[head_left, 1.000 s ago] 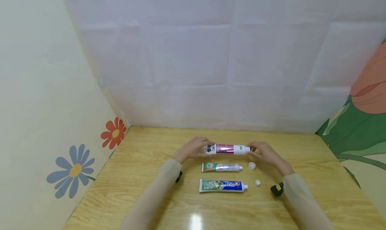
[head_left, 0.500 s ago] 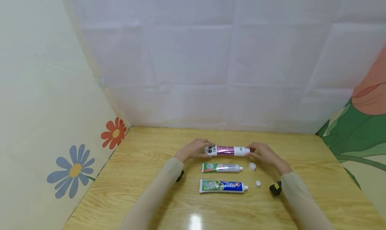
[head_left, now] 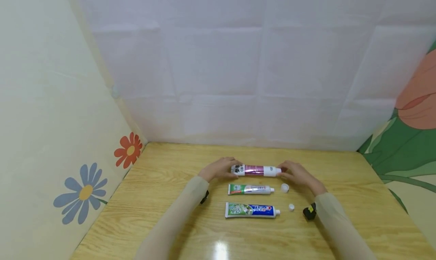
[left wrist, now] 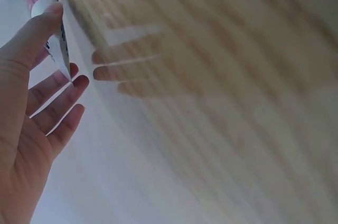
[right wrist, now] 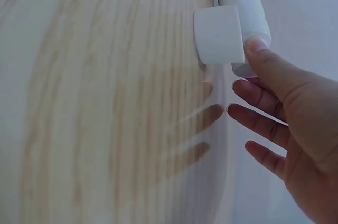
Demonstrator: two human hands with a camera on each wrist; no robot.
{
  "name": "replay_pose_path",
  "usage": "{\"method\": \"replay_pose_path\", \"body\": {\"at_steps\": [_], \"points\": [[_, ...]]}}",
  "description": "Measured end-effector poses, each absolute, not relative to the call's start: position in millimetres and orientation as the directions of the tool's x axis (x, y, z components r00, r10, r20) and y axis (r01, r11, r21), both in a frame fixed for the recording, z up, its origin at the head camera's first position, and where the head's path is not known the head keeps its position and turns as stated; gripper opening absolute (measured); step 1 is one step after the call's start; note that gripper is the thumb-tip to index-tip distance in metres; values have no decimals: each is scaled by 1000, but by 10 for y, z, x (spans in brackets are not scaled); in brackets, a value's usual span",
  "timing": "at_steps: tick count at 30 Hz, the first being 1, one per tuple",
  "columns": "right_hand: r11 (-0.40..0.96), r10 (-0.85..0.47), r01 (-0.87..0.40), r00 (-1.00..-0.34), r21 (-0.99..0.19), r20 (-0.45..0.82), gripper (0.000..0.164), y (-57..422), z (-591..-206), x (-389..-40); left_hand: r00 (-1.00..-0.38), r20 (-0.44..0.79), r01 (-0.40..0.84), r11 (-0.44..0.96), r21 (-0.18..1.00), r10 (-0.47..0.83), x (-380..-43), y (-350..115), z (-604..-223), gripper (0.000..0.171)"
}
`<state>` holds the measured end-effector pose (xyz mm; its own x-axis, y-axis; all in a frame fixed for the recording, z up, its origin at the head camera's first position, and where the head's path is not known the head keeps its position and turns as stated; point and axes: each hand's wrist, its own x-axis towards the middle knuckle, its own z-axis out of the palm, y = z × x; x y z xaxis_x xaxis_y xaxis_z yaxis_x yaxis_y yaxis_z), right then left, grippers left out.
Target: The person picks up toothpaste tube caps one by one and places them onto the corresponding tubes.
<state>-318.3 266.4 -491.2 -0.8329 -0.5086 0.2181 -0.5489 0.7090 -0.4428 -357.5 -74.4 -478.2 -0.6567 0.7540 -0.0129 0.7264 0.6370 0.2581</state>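
A pink and white toothpaste tube (head_left: 254, 170) lies sideways at the back of the row. My left hand (head_left: 218, 169) pinches its flat tail, the thumb on top in the left wrist view. At the other end, my right hand (head_left: 299, 173) pinches the white cap (right wrist: 256, 44) between thumb and index finger, with the other fingers spread loosely. Nearer to me lies a green and white toothpaste tube (head_left: 251, 189) with a bare nozzle. Closest is a green and blue toothpaste tube (head_left: 252, 210), also uncapped. A larger loose cap (head_left: 284, 188) and a smaller one (head_left: 291, 207) sit right of these nozzles.
Everything rests on a wood-grain table (head_left: 163, 222). A white sheet (head_left: 218, 82) hangs behind its back edge. Painted walls stand at both sides, with a blue flower (head_left: 85, 192) on the left one. Black wrist cameras, one of them (head_left: 309, 212) beside the right sleeve, sit close to the tabletop.
The pink and white tube has come slightly nearer to me, both hands still holding its ends. The right wrist has shifted a little left. The other tubes and loose caps stay put.
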Motion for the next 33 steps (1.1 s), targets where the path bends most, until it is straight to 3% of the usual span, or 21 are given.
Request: {"method": "replay_pose_path", "body": {"at_steps": [24,33], "points": [[718,-499,-510,-852,-473,162,31,2670,-4854,-3204,-682,-48,693,666,275,730,-3613,-701,-4755,59],[708,-489,-480,-862,-518,131,41,2695,-4913,-3152,-700,-72,685,696,216,711,-3583,-686,-4812,59]]}}
